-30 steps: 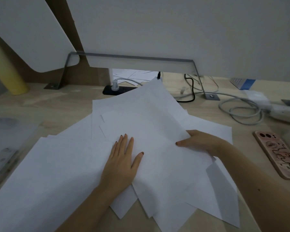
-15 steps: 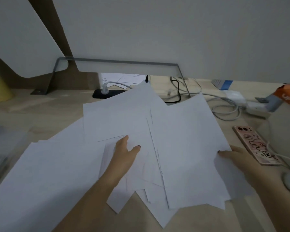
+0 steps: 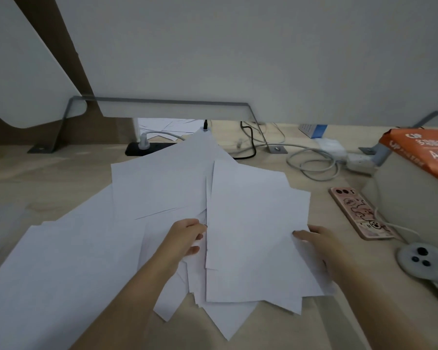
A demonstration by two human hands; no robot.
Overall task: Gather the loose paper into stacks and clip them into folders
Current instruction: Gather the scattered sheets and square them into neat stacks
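Loose white sheets (image 3: pixel 162 188) lie fanned across the wooden desk (image 3: pixel 48 178), overlapping at many angles. On top, at centre right, sits a squarer bunch of sheets (image 3: pixel 256 231). My left hand (image 3: pixel 185 238) grips the left edge of that bunch, fingers curled onto the paper. My right hand (image 3: pixel 319 243) holds its right edge, thumb on top and fingers hidden beneath. More sheets (image 3: pixel 48 274) spread to the lower left. No folder shows clearly.
A pink-cased phone (image 3: pixel 359 213) lies right of the paper, with a white controller (image 3: pixel 425 263) nearer me. An orange A4 paper ream (image 3: pixel 425 150) rests on a box at far right. Cables (image 3: pixel 311 160) and a black power strip (image 3: pixel 147 149) run along the divider's foot.
My left hand has moved from lying flat on the pile to gripping the bunch's left edge. My right hand has drawn its sheets leftward, squaring them up. The view has shifted right.
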